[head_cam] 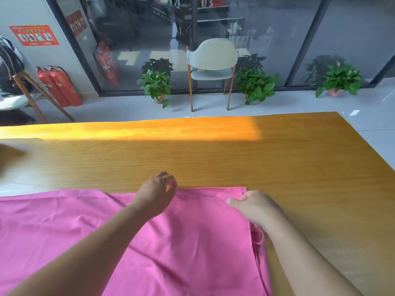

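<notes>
A pink cloth (192, 242) lies spread over the near part of a wooden table (213, 157), its far edge running left to right and its right edge folded with a small loop of fabric. My left hand (157, 194) is at the middle of the far edge, its fingers curled and thumb and fingertips meeting at the hem. At the far right corner, my right hand (255, 207) has its thumb lying on the cloth and its fingers curled over the corner. Both forearms stretch over the cloth.
Beyond the table stand a pale chair (212, 67), three potted plants (157, 84) and a glass wall. Red fire extinguishers (58, 86) and a wooden stool are at the back left. The table's right edge slants down at the far right.
</notes>
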`<action>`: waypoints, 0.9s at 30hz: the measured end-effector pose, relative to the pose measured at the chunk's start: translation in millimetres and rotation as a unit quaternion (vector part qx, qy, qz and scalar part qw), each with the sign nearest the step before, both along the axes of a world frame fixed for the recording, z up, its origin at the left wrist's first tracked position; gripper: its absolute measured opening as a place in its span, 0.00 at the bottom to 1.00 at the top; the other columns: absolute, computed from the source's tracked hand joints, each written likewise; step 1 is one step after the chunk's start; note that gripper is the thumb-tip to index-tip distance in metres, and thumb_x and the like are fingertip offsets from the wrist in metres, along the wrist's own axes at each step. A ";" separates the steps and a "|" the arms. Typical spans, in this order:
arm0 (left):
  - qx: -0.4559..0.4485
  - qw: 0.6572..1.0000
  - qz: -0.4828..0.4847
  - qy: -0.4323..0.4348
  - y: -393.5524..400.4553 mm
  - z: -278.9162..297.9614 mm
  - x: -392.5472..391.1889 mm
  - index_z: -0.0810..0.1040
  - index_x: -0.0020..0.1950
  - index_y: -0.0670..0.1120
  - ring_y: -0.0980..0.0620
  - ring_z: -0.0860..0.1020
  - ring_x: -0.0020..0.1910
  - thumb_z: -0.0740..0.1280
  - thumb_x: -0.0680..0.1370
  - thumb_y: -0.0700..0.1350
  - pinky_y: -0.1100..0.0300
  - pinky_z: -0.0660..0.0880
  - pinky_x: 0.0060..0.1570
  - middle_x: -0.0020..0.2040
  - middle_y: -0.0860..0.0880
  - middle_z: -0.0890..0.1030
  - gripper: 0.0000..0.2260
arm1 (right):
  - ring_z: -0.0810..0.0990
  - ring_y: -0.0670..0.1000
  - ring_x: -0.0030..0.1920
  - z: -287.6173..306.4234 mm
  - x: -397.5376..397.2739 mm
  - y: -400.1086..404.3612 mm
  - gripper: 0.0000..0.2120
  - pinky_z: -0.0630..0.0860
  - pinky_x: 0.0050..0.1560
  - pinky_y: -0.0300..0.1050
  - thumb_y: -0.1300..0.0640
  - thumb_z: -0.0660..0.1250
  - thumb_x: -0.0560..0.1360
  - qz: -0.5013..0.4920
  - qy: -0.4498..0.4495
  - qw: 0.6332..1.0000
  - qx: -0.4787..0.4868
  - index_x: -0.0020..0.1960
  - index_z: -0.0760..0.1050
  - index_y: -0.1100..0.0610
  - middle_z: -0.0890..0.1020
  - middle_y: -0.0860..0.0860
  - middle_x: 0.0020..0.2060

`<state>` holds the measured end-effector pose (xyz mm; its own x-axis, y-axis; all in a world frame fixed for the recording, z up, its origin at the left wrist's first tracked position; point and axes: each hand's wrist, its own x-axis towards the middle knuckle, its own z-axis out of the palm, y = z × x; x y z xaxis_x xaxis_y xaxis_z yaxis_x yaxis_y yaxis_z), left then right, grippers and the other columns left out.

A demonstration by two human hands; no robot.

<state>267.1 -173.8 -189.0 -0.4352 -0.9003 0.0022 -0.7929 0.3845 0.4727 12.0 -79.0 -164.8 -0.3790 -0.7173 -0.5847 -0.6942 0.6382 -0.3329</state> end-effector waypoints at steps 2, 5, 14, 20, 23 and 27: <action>-0.023 0.999 0.034 0.019 1.9 -4.5 10.5 0.81 0.47 0.46 0.48 0.76 0.50 0.66 0.78 0.43 0.58 0.70 0.48 0.50 0.50 0.79 0.05 | 0.76 0.53 0.30 2.7 3.4 1.2 0.20 0.69 0.33 0.42 0.36 0.69 0.70 -0.010 -0.033 0.999 0.003 0.36 0.70 0.51 0.76 0.48 0.30; -0.076 0.994 0.076 0.029 6.8 -14.8 32.1 0.82 0.47 0.45 0.45 0.77 0.50 0.68 0.77 0.40 0.54 0.71 0.51 0.49 0.49 0.79 0.03 | 0.82 0.52 0.42 1.9 5.5 2.0 0.11 0.77 0.46 0.44 0.45 0.73 0.70 -0.040 -0.019 0.997 -0.055 0.44 0.80 0.52 0.84 0.47 0.40; -0.171 0.965 0.195 0.017 40.9 -28.7 80.5 0.80 0.58 0.43 0.39 0.74 0.55 0.64 0.77 0.35 0.43 0.71 0.58 0.59 0.43 0.75 0.12 | 0.83 0.55 0.50 -14.3 22.4 5.8 0.16 0.78 0.53 0.48 0.63 0.72 0.72 -0.236 -0.173 0.938 -0.186 0.59 0.79 0.58 0.83 0.54 0.52; -0.099 0.932 0.347 0.032 59.7 -37.8 126.3 0.72 0.70 0.44 0.39 0.65 0.69 0.59 0.79 0.35 0.47 0.59 0.71 0.70 0.40 0.68 0.19 | 0.81 0.55 0.50 -18.1 23.2 8.7 0.14 0.77 0.55 0.49 0.66 0.71 0.73 -0.271 -0.197 0.918 -0.211 0.57 0.78 0.56 0.80 0.52 0.52; -0.049 0.932 0.357 0.028 65.6 -46.8 141.0 0.62 0.77 0.45 0.43 0.59 0.75 0.56 0.83 0.43 0.49 0.54 0.75 0.76 0.42 0.63 0.21 | 0.82 0.56 0.45 -23.5 19.8 6.5 0.09 0.79 0.52 0.51 0.65 0.72 0.72 -0.281 -0.184 0.912 -0.237 0.50 0.81 0.55 0.83 0.53 0.48; -0.041 0.943 0.328 -0.043 68.4 -51.0 144.3 0.51 0.80 0.47 0.51 0.50 0.79 0.51 0.83 0.55 0.51 0.45 0.77 0.80 0.48 0.52 0.27 | 0.75 0.53 0.35 -31.2 -2.3 2.0 0.08 0.74 0.41 0.45 0.66 0.70 0.73 -0.340 -0.152 0.886 -0.276 0.50 0.82 0.57 0.82 0.52 0.38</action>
